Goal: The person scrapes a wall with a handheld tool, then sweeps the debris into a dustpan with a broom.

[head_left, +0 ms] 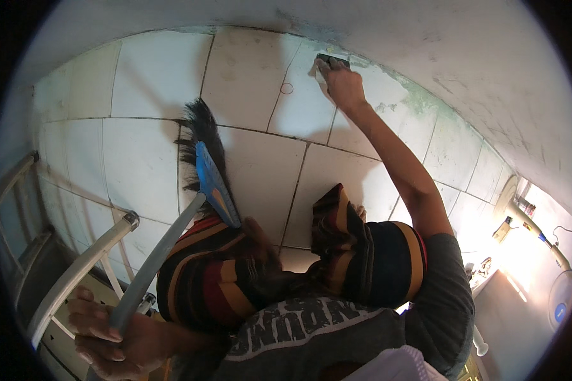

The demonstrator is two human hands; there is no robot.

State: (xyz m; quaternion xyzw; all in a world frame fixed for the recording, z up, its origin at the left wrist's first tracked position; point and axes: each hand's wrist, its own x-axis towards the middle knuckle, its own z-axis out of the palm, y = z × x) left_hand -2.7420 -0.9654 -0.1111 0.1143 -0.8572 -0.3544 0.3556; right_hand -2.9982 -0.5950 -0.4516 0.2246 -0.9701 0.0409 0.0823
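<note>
The floor tiles [152, 76] under me look like pale glazed ceramic, smooth with a dull sheen, split by dark grout lines. The wall [464, 57] above them is rough, matt plaster, stained greenish near its foot. In my left hand [117, 340] the broom handle [152, 267] feels like smooth grey plastic or painted metal; I cannot tell which. The broom head [213, 184] is glossy blue plastic with coarse dark bristles [200, 136]. My right hand [343, 82] presses a dark matt scraper [332, 59]. My striped cloth wrap [362, 260] is soft woven fabric.
</note>
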